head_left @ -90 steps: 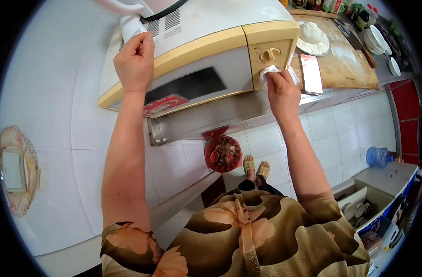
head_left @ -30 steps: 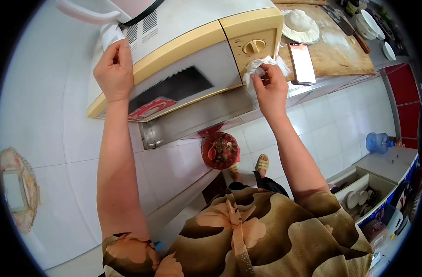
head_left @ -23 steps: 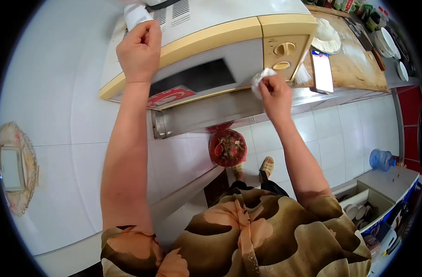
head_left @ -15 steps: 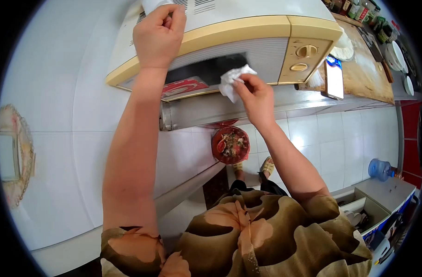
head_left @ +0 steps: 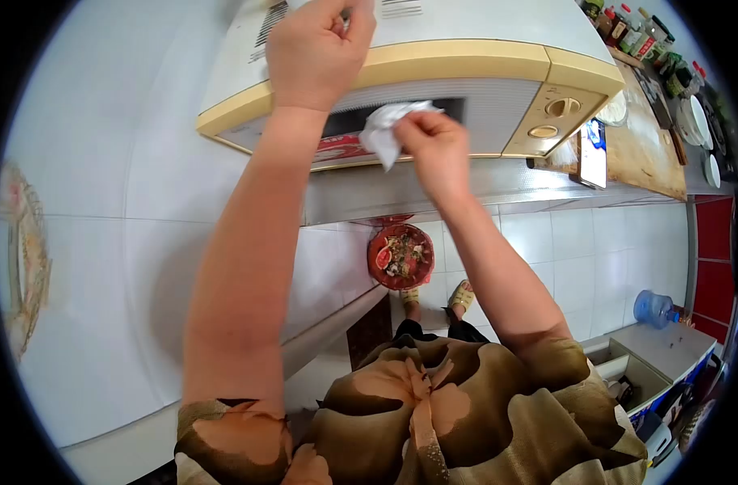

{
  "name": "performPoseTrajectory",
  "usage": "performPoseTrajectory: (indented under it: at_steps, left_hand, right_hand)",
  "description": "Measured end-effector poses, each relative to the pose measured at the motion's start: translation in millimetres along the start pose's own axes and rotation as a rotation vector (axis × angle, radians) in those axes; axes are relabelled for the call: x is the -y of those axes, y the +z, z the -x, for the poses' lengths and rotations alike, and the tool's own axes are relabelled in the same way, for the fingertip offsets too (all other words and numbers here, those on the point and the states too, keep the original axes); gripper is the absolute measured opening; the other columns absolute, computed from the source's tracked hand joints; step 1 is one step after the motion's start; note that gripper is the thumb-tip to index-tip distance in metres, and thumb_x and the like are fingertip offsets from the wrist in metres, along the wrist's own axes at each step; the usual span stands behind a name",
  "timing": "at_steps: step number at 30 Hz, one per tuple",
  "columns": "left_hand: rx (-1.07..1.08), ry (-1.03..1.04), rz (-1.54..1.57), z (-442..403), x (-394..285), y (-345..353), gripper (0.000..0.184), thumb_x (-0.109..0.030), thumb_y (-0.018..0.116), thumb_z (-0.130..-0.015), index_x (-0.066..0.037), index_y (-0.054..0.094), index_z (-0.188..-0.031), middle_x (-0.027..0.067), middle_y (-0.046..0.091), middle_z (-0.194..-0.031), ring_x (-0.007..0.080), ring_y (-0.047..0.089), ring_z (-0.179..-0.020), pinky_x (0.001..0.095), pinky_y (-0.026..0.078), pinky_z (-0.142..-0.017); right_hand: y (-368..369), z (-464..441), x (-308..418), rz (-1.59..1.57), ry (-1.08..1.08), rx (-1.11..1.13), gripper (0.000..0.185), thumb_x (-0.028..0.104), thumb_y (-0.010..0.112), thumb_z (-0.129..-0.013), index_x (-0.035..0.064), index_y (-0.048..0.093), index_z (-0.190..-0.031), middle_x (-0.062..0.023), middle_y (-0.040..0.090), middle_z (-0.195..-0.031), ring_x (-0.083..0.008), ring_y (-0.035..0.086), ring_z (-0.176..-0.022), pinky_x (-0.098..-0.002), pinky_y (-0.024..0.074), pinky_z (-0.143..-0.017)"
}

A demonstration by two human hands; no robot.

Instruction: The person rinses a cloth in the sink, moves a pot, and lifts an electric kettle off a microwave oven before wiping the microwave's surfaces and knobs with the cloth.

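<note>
A cream-coloured microwave oven [head_left: 434, 52] with a yellowed front frame stands before me. My left hand [head_left: 316, 61] is closed above its top front edge, around a white object [head_left: 298, 3] that is mostly cut off by the frame's top. Between thumb and fingers, my right hand [head_left: 440, 149] pinches a crumpled white tissue [head_left: 381, 133]. The tissue is in front of the oven door, over its dark window [head_left: 349, 121] and beside a red label [head_left: 337, 149]. Whether it touches the door I cannot tell.
To the right are the control knobs [head_left: 561, 107], a phone [head_left: 593, 153] and a wooden board [head_left: 648, 158]. Bottles [head_left: 619, 28] and white bowls [head_left: 692, 121] stand beyond. Below, a red bin [head_left: 401, 283] of scraps is near my feet; a blue water jug [head_left: 653, 309] lies right.
The tissue and my right hand have moved left across the door. My left hand has shifted right and up in view. The whole view has also shifted slightly.
</note>
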State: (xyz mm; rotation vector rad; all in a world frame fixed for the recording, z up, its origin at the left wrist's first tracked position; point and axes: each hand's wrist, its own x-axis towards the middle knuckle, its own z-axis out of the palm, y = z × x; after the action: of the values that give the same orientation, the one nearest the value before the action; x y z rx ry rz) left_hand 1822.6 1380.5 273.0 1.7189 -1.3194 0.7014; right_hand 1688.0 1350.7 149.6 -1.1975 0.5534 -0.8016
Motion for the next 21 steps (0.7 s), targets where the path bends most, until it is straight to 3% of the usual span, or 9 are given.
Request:
performPoseTrajectory:
  at_steps: [1,4,6,10,13,15,17,18,21]
  left_hand:
    - [0.023,-0.064,0.026,1.1,4.0,-0.3,0.016,-0.021,0.073,-0.086,-0.005,0.072,-0.085,-0.0023,0.051,-0.055,0.0065,0.045,-0.051,0.0236,0.04,-0.052]
    - [0.032,-0.039,-0.018,-0.3,3.9,-0.6,0.016,-0.021,0.072,-0.086,-0.006,0.072,-0.085,-0.0013,0.05,-0.055,0.0078,0.044,-0.05,0.0244,0.039,-0.051]
    - [0.019,-0.006,-0.011,-0.6,6.6,-1.1,0.015,-0.021,0.072,-0.086,-0.006,0.072,-0.085,-0.0008,0.05,-0.054,0.0083,0.044,-0.05,0.0247,0.039,-0.051]
    - [0.021,-0.03,-0.008,1.2,1.4,1.0,0.014,-0.02,0.072,-0.086,-0.005,0.072,-0.086,0.0007,0.052,-0.055,0.0092,0.045,-0.05,0.0252,0.039,-0.051]
    - [0.041,-0.023,-0.035,1.3,3.6,-2.4,0.014,-0.019,0.071,-0.086,-0.005,0.072,-0.086,0.0012,0.053,-0.056,0.0094,0.046,-0.051,0.0255,0.04,-0.051]
    - [0.027,0.015,-0.047,-5.1,3.0,1.0,0.014,-0.019,0.071,-0.086,-0.005,0.072,-0.087,0.0013,0.053,-0.057,0.0096,0.046,-0.051,0.0257,0.04,-0.051]
    - [0.025,0.019,-0.042,-0.8,4.3,-1.4,0.014,-0.02,0.071,-0.086,-0.006,0.072,-0.087,0.0015,0.054,-0.057,0.0101,0.048,-0.052,0.0261,0.042,-0.052]
    - [0.034,0.008,-0.046,1.7,4.6,-2.7,0.014,-0.02,0.071,-0.086,-0.006,0.072,-0.087,0.0015,0.054,-0.057,0.0101,0.048,-0.052,0.0261,0.042,-0.052]
    - [0.061,0.008,-0.079,-2.2,0.6,-2.4,0.014,-0.02,0.071,-0.086,-0.006,0.072,-0.088,0.0019,0.054,-0.057,0.0102,0.048,-0.052,0.0258,0.042,-0.053]
  right_hand:
    - [8.3,3.4,-12.8,0.036,0.113,0.057,0.016,0.01,0.067,-0.084,-0.0056,0.07,-0.081,-0.0047,0.066,-0.068,-0.0094,0.059,-0.064,-0.0263,0.0472,-0.058]
    - [-19.1,-0.5,-67.8,0.248,0.21,0.039,0.014,0.01,0.068,-0.088,-0.0035,0.07,-0.091,-0.0051,0.069,-0.082,-0.0119,0.064,-0.072,-0.0279,0.0556,-0.069]
    - [-45.4,8.1,-52.3,0.001,0.217,-0.048,0.014,0.009,0.062,-0.092,-0.0026,0.069,-0.095,-0.0087,0.07,-0.086,-0.0159,0.069,-0.077,-0.032,0.0589,-0.074]
    - [-19.0,1.2,6.0,-0.082,0.061,-0.026,0.013,0.009,0.064,-0.087,-0.0021,0.069,-0.083,-0.0036,0.066,-0.075,-0.0105,0.059,-0.065,-0.0268,0.05,-0.062]
    - [7.7,-2.8,-44.4,0.089,0.192,0.191,0.015,0.009,0.064,-0.087,-0.004,0.07,-0.085,-0.0046,0.067,-0.074,-0.0114,0.061,-0.065,-0.0292,0.0511,-0.059]
    - [-28.3,0.4,-86.6,0.173,0.223,-0.004,0.014,0.009,0.065,-0.087,-0.0022,0.072,-0.086,-0.0068,0.069,-0.075,-0.0127,0.064,-0.066,-0.0292,0.0527,-0.059]
    - [-71.9,-3.2,-43.5,0.237,0.343,-0.024,0.015,0.01,0.062,-0.089,-0.0014,0.072,-0.091,-0.0103,0.072,-0.083,-0.017,0.069,-0.07,-0.0328,0.059,-0.069]
    - [-75.2,-2.4,-20.4,-0.064,0.23,-0.096,0.016,0.01,0.059,-0.091,-0.0015,0.07,-0.093,-0.0113,0.072,-0.087,-0.0172,0.069,-0.071,-0.0316,0.0582,-0.068]
    - [-59.4,-9.5,29.0,0.001,0.069,0.01,0.014,0.008,0.059,-0.09,-0.0021,0.069,-0.09,-0.0122,0.071,-0.09,-0.0182,0.07,-0.077,-0.0319,0.0582,-0.071]
